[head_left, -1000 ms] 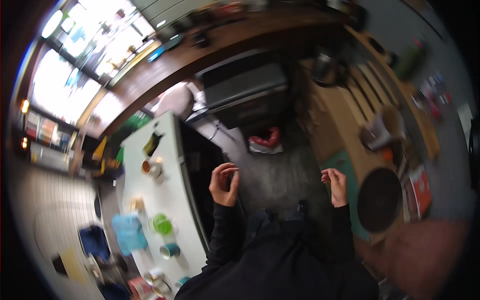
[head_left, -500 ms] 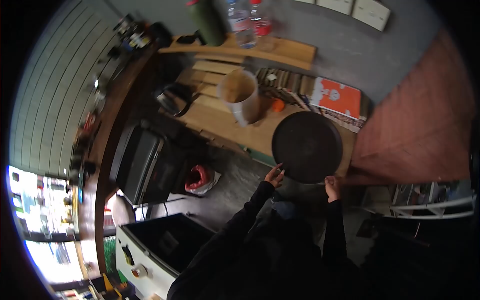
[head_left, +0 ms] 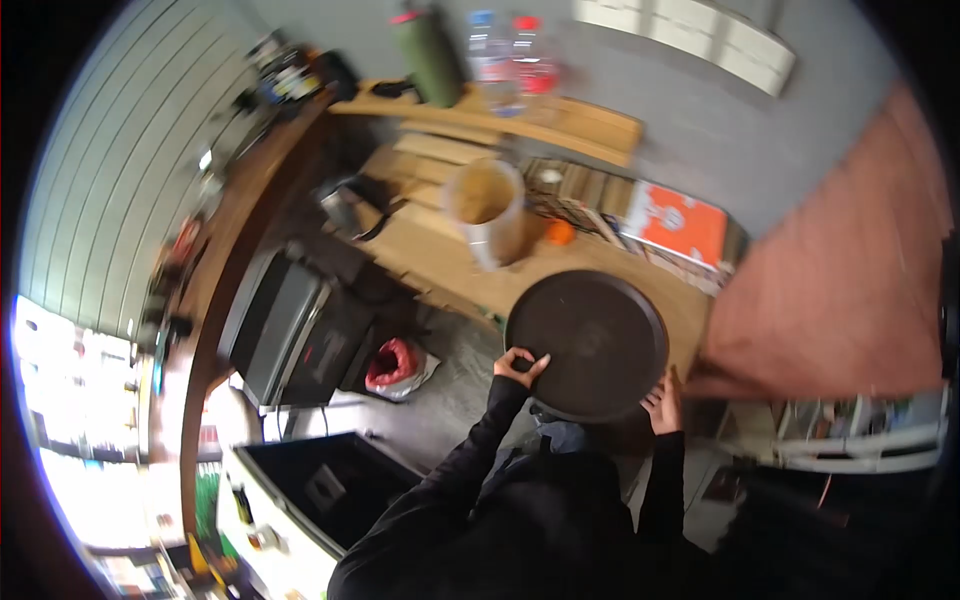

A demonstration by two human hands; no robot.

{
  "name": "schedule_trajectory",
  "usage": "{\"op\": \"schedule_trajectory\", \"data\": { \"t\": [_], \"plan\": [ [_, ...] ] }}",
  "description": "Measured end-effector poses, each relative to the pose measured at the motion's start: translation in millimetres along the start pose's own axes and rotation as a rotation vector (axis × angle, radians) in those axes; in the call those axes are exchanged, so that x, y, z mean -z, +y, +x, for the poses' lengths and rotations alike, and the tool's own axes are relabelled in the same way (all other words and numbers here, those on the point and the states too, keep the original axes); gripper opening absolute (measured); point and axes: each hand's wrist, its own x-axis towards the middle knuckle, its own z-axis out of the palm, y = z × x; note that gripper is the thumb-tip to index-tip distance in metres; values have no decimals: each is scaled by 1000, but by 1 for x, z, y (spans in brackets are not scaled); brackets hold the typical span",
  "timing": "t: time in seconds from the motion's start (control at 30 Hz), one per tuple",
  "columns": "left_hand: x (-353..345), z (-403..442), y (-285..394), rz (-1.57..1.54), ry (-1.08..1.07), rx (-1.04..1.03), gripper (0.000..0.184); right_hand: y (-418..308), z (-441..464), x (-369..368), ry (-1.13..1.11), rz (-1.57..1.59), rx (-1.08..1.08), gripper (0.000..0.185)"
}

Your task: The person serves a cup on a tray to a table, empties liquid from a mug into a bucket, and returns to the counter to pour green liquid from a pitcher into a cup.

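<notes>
A dark round tray is held in front of me, near the front edge of a wooden worktop. My left hand grips its left rim, with the thumb over the top face. At the tray's lower right rim, my right hand presses with its fingers along the edge. Behind the tray stands a tall translucent container with something tan inside. An orange lid lies beside that container.
A row of books and an orange-and-white book line the wall. Bottles stand on a wooden shelf. At left are a kettle, a red-lined bin and an open black compartment.
The tray has come closer to my body and a little left. My left hand has taken hold of its left rim; my right hand has shifted its fingers along the right edge.
</notes>
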Motion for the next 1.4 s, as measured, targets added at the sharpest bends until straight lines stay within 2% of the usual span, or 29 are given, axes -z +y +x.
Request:
{"op": "schedule_trajectory", "data": {
  "t": [0.07,0.1,0.13,0.17,0.2,0.23,0.27,0.3,0.33,0.37,0.4,0.43,0.47,0.53,0.6,0.63,0.67,0.7,0.73,0.77,0.87,1.07,1.1,1.13,1.23,1.27,1.33,1.4],
  "plan": [
    [58,-20,-1,50,-41,-65,34,-39,-32,-57,-364,102,43,79],
    [91,-34,1,38,-29,-51,35,-39,-22,-73,-458,97,-94,80],
    [122,-52,3,26,-16,-32,37,-39,-15,-100,-524,35,-126,80],
    [151,-71,-1,-33,-37,64,49,-34,-10,-130,-660,-45,-151,78],
    [173,-91,1,-44,56,86,49,-26,-11,-161,-798,-122,-180,77],
    [191,-111,6,-81,157,70,57,-21,-20,-200,-872,-187,-199,64],
    [206,-132,6,-113,259,51,65,-12,-33,-240,-939,-247,-240,64],
    [217,-151,-4,-19,417,-66,77,-8,-56,-280,-1044,-449,-77,56],
    [222,-170,-19,-37,550,-69,88,0,-72,-311,-1156,-632,101,49],
    [225,-191,-10,-163,731,-9,91,23,-66,-339,-1308,-666,74,41],
    [229,-212,0,-293,910,39,95,35,-88,-366,-1387,-708,50,41],
    [232,-233,-20,-372,1051,47,100,43,-123,-391,-1475,-731,1,39],
    [231,-253,-13,-492,1203,11,87,57,-152,-411,-1559,-752,-50,38],
    [229,-318,-73,-888,1107,-11,68,97,-190,-438,-1691,-863,-23,34],
    [187,-360,-81,-579,1287,141,58,135,-233,-452,-1948,-952,31,32],
    [171,-375,-84,-481,1360,198,56,162,-249,-452,-1991,-981,45,30],
    [161,-382,-84,-1046,1319,-272,54,193,-256,-454,-2090,-966,153,33],
    [151,-388,-83,-1620,1158,-713,54,207,-276,-452,-2097,-1020,69,34],
    [140,-396,-84,-1680,1199,-794,54,220,-293,-447,-2094,-1077,-19,35],
    [132,-405,-85,-1635,1288,-803,54,249,-295,-443,-2089,-1103,-7,38],
    [99,-425,-86,-1552,1503,-871,53,271,-347,-425,-2230,-1212,-105,39],
    [57,-426,-79,-1386,1842,-1100,53,356,-406,-408,-2570,-1371,-359,27],
    [51,-421,-78,-1361,1895,-1140,53,348,-438,-401,-2566,-1364,-495,29],
    [46,-414,-77,-1328,1946,-1179,53,356,-458,-393,-2567,-1300,-527,32],
    [35,-386,-70,-1232,2091,-1296,53,392,-502,-390,-2947,-1203,-273,31],
    [30,-375,-66,-1204,2136,-1330,53,391,-519,-387,-2942,-1314,-353,30],
    [29,-355,-58,-1131,2212,-1385,52,415,-542,-376,-3131,-1246,-274,32],
    [27,-335,-56,-1065,2256,-1451,52,426,-562,-362,-3224,-1221,-330,36]
  ]
}}
